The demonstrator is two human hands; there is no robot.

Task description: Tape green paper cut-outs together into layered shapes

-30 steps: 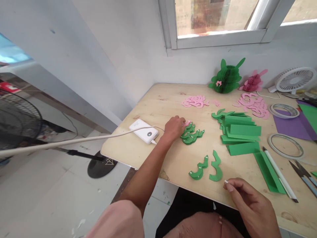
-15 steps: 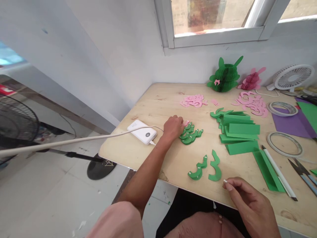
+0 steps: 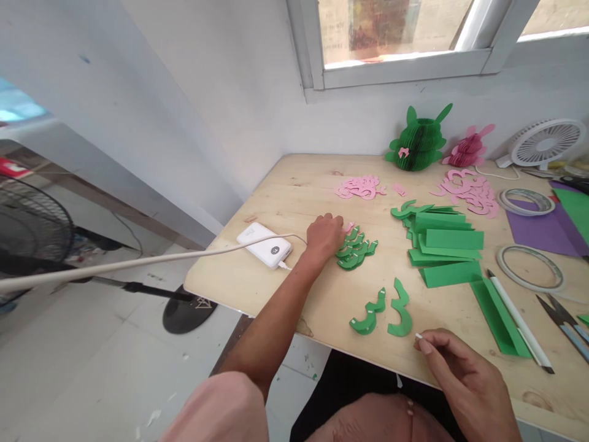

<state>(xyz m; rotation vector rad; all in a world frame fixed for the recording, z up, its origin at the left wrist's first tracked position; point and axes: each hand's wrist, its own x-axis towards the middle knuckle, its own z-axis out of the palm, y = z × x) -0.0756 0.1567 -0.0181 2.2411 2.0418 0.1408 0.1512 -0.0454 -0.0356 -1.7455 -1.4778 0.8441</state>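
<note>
My left hand (image 3: 324, 236) reaches across the table, fingers curled down and close together beside a stack of wavy green paper cutouts (image 3: 354, 253) with small white tabs. A bit of pink paper (image 3: 350, 226) shows at its fingertips; what the fingers hold, if anything, is hidden. Near the front edge, my right hand (image 3: 467, 374) pinches a small white strip of tape (image 3: 418, 336) between thumb and forefinger. Just left of it lie a plain green paper cutout (image 3: 403, 318) and a curled green cutout (image 3: 367, 320) bearing white tabs.
A white power bank (image 3: 264, 244) with a cable lies left. Folded green paper strips (image 3: 453, 239), a marker (image 3: 519, 322), tape rolls (image 3: 529, 269) and scissors (image 3: 564, 325) lie right. Pink cutouts (image 3: 361, 187), a green paper figure (image 3: 418, 142) and a white fan (image 3: 545, 144) sit behind.
My left hand has shifted very slightly at the same spot beside the green stack. My right hand keeps its pinch on the white strip in place.
</note>
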